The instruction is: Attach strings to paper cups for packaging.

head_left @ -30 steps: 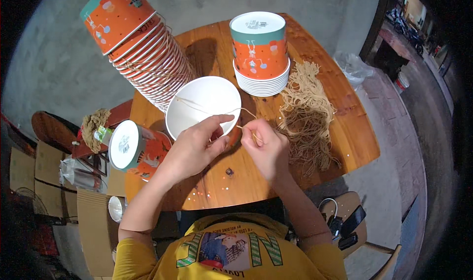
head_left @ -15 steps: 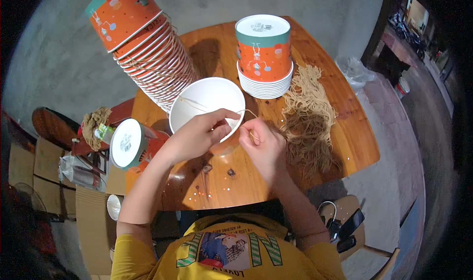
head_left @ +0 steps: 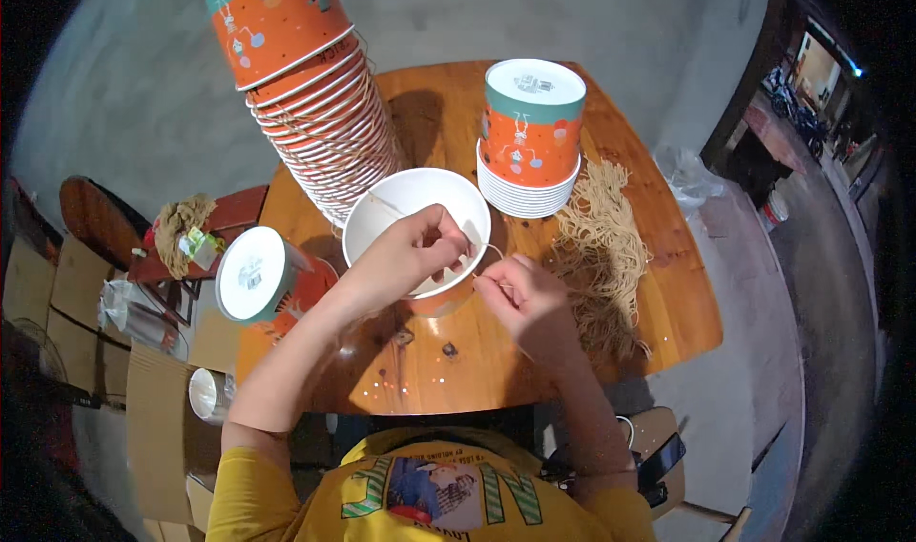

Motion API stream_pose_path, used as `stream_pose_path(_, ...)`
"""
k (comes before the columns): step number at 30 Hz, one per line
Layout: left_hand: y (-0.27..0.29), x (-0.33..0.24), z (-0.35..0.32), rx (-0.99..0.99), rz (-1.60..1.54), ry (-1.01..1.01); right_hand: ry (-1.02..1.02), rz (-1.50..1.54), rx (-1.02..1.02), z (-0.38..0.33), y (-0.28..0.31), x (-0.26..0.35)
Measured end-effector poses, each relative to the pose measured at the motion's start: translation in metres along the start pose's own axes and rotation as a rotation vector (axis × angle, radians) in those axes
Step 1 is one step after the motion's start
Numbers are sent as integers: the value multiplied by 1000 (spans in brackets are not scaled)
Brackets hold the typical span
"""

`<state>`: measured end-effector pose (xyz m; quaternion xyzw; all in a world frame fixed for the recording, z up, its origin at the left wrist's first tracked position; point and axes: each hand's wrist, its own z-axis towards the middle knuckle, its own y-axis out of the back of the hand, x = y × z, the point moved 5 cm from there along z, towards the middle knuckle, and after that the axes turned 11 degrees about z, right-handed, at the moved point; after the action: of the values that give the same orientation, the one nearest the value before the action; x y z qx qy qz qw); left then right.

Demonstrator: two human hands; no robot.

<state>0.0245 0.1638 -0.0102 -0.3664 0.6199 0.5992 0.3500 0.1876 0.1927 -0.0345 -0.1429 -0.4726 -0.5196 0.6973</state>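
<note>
A paper bucket (head_left: 417, 187) with a white inside stands mouth up at the middle of the wooden table. My left hand (head_left: 415, 256) reaches over its near rim, fingers curled together by the inner right wall; what they pinch is hidden. A thin tan cord (head_left: 385, 203) lies against the bucket's inside. Another stretch of cord (head_left: 494, 249) loops out at the right rim toward my right hand (head_left: 525, 299), which is closed on it just outside the bucket. Right of that hand lies a heap of loose tan cords (head_left: 601, 246).
A tall leaning stack of orange buckets (head_left: 324, 122) with cords stands at back left. An upside-down bucket stack (head_left: 530, 141) is at back right. Another bucket (head_left: 256, 273) lies tilted at the table's left edge. A stool with a phone (head_left: 660, 458) stands at lower right.
My view has shifted, so the table sits lower. My left hand's fingers have moved down inside the rim. My right hand has turned slightly, still pinching the cord.
</note>
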Motion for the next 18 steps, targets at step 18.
stream_pose_path(18,-9,-11,-10,79,225,-213,-82,165,38,3,-15,-7)
